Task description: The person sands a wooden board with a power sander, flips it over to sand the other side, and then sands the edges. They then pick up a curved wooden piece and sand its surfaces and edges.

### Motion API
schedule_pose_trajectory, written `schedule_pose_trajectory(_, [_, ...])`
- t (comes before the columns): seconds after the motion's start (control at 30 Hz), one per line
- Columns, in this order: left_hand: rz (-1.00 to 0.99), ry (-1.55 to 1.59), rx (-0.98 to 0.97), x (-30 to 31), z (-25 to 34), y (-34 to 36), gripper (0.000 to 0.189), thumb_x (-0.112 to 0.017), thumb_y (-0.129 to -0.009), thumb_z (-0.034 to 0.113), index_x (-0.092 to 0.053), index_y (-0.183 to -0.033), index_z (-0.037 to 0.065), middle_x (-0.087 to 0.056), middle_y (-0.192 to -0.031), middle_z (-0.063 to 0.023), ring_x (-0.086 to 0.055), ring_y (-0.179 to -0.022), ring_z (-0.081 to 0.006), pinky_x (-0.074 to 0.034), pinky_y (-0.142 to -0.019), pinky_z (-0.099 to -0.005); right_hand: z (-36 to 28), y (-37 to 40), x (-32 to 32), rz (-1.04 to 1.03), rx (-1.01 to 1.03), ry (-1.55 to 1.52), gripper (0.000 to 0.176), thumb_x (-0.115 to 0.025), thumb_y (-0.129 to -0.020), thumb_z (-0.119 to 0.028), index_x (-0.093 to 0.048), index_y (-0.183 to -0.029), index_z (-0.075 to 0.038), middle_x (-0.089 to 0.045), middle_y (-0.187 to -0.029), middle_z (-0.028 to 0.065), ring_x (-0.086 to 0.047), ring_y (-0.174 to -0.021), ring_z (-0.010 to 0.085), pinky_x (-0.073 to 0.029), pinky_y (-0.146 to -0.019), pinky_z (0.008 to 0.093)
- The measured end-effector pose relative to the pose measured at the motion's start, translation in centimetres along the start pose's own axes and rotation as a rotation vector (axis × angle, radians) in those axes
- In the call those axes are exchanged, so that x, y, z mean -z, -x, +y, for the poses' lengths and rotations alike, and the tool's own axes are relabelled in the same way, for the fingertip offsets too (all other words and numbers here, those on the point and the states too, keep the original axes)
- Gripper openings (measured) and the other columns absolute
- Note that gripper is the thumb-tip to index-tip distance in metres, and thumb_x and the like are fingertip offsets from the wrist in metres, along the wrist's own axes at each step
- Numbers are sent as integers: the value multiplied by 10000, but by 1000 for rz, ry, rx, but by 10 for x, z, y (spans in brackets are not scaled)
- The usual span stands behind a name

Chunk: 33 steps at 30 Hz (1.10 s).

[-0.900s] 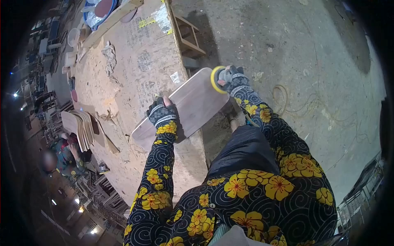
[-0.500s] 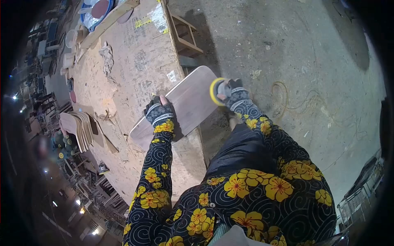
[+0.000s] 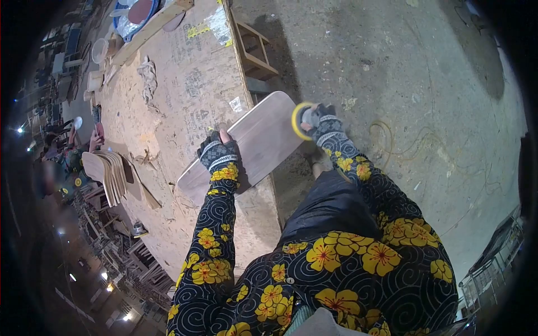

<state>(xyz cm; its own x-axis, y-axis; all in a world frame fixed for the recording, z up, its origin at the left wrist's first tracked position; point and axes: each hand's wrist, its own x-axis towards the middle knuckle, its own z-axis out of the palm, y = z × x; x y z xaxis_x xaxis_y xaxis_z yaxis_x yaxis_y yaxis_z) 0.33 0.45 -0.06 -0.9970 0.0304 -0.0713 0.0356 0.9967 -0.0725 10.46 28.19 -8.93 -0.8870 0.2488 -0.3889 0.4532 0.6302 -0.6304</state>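
Observation:
A flat wooden board (image 3: 260, 137) with rounded corners lies slantwise on the worktable, its right end jutting past the table edge. My left hand (image 3: 218, 150), in a patterned fingerless glove, grips the board's far long edge near the middle. In my gloved right hand (image 3: 323, 120) is a disc sander with a yellow-rimmed pad (image 3: 300, 121), held on its side just off the board's right end, the pad's face turned toward that end. The fingers wrap over the sander's body and hide most of it.
Curved wooden pieces (image 3: 106, 173) stand stacked on the worktable (image 3: 185, 106), with a crumpled cloth (image 3: 148, 78) farther up. Another sander (image 3: 139, 228) sits at the left edge. A blue basin (image 3: 130, 35) is at the top. A thin hose (image 3: 386, 145) loops over the floor. People work at far left.
My right hand has shifted slightly right and up with the sander, away from the board's end. The left hand and board stay put. At far left, another person's hand has come into view.

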Motion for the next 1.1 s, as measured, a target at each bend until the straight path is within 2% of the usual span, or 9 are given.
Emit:
schedule_pose_trajectory(0.2, [38,-15,-53,-3,-4,2,390,-408,-938,353,-680,-932,73,-675,-902,-158,-603,-882,-353,-423,-844,-480,-57,23,3,-9,233,5,629,-762,-706,-432,-531,-1187,-99,-510,-1186,209,-537,-1088,389,-457,-921,449])
schedule_pose_trajectory(0.33, [50,-28,-69,-1,-4,2,371,-412,-938,347,-668,-926,79,-670,-890,-159,-602,-872,-353,-425,-830,-487,-35,-20,11,65,-38,-144,613,-736,-732,-439,-516,-1209,-124,-533,-1171,189,-569,-1045,381,-470,-901,450])
schedule_pose_trajectory(0.37, [73,-36,-87,-4,-6,2,363,-415,-937,346,-660,-924,78,-670,-888,-163,-603,-868,-359,-428,-823,-490,-37,-29,18,-37,-113,-112,718,-720,-705,-454,-449,-1276,-113,-520,-1228,215,-560,-1093,383,-482,-932,445])
schedule_pose_trajectory(0.47, [67,-44,-101,-13,-12,0,352,-420,-934,344,-653,-951,80,-670,-911,-162,-604,-875,-366,-432,-828,-494,-42,-77,-26,-111,62,166,620,-772,-692,-418,-498,-1185,-161,-535,-1139,190,-564,-1054,380,-473,-913,450])
schedule_pose_trajectory(0.5, [50,-41,-80,-9,-9,-1,354,-418,-934,344,-654,-955,80,-670,-911,-161,-605,-879,-367,-432,-831,-494,-58,-49,-11,43,63,1,632,-796,-672,-383,-486,-1182,-174,-531,-1148,189,-584,-1033,393,-483,-905,464])
schedule_pose_trajectory(0.6, [57,-22,-66,0,-4,3,354,-423,-930,348,-661,-949,88,-672,-903,-150,-607,-884,-361,-431,-834,-494,-94,-57,18,-36,28,-84,655,-800,-666,-404,-484,-1184,-156,-525,-1166,192,-588,-1041,387,-488,-901,469])
schedule_pose_trajectory(0.63, [78,-22,-66,-1,-4,4,341,-436,-924,349,-665,-932,95,-671,-894,-142,-608,-879,-353,-430,-830,-492,-97,-69,25,-119,-51,-56,736,-753,-727,-401,-429,-1323,-117,-570,-1192,213,-593,-1077,392,-480,-929,463])
schedule_pose_trajectory(0.9, [-9,-62,-87,-3,-7,-1,329,-431,-917,338,-654,-1048,135,-667,-999,-129,-603,-932,-335,-429,-861,-492,-107,-54,35,-74,1,122,732,-731,-766,-412,-407,-1348,-108,-568,-1212,256,-581,-1117,408,-483,-940,466])
schedule_pose_trajectory(1.1, [-11,-44,-58,3,-5,2,374,-409,-938,363,-659,-1018,97,-668,-976,-145,-603,-935,-337,-421,-870,-494,-101,-82,41,-68,-162,-47,720,-765,-748,-395,-448,-1329,-110,-570,-1235,218,-591,-1118,366,-485,-943,461])
